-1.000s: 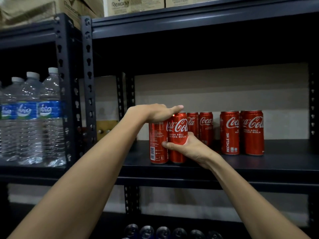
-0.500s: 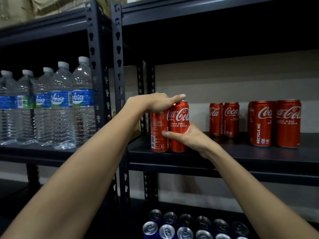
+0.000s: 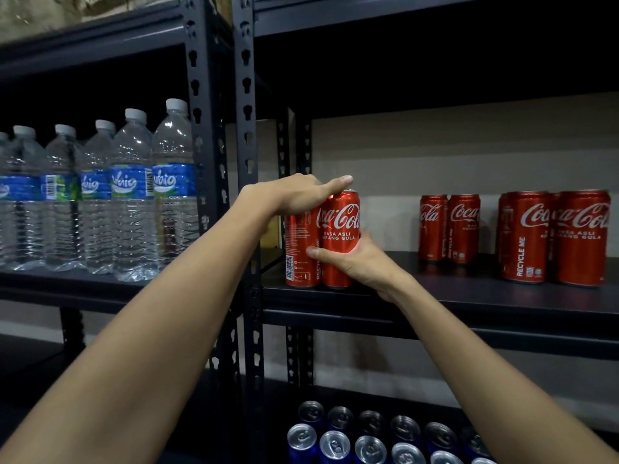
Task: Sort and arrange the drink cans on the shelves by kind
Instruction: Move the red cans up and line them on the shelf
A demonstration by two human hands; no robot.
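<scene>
Two red Coca-Cola cans stand side by side at the left end of the dark middle shelf [image 3: 469,296]. My left hand [image 3: 294,195] grips the top of the left can [image 3: 299,252], and its forefinger reaches over the rim of the right can [image 3: 340,222]. My right hand [image 3: 348,259] wraps round the lower half of that right can, thumb across its front. Further right stand two more red cans [image 3: 449,229] near the back and another pair [image 3: 552,236] at the front.
Several blue cans with silver tops [image 3: 368,440] fill the shelf below. Several water bottles [image 3: 134,195] stand on the neighbouring rack to the left, behind black uprights [image 3: 246,162]. Bare shelf lies between the held cans and the back pair.
Both hands have slid the two held cans left along the shelf, away from the other red cans, to its left end. The view has turned left and down.
</scene>
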